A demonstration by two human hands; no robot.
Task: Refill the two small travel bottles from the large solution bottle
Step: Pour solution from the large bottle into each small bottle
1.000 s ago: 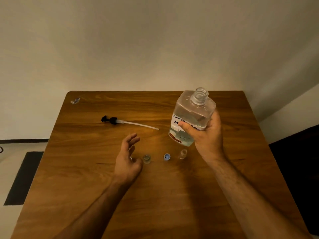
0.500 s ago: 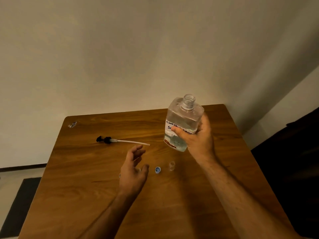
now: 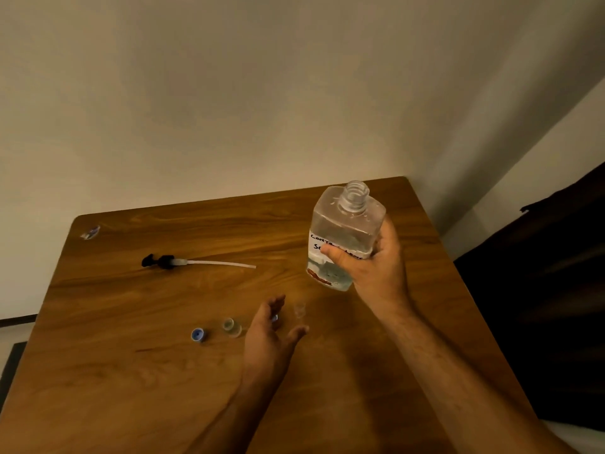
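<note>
My right hand (image 3: pixel 376 267) grips the large clear solution bottle (image 3: pixel 343 231), held upright above the table with its neck uncapped. Two tiny clear travel bottles stand open on the wooden table (image 3: pixel 131 371): one (image 3: pixel 231 326) left of my left hand, the other (image 3: pixel 299 310) just right of its fingertips. My left hand (image 3: pixel 270 335) hovers between them, fingers spread, holding nothing. A blue cap (image 3: pixel 197 334) lies left of the first small bottle. A second blue cap (image 3: pixel 274 318) shows partly behind my left fingers.
The black pump head with its long white tube (image 3: pixel 196 262) lies on the table's far left part. A small clear scrap (image 3: pixel 90 232) sits at the far left corner. A wall runs behind the table; dark furniture stands to the right.
My left hand has shifted right, from the left small bottle to between the two bottles. The view has tilted, and the big bottle stays upright in my right hand.
</note>
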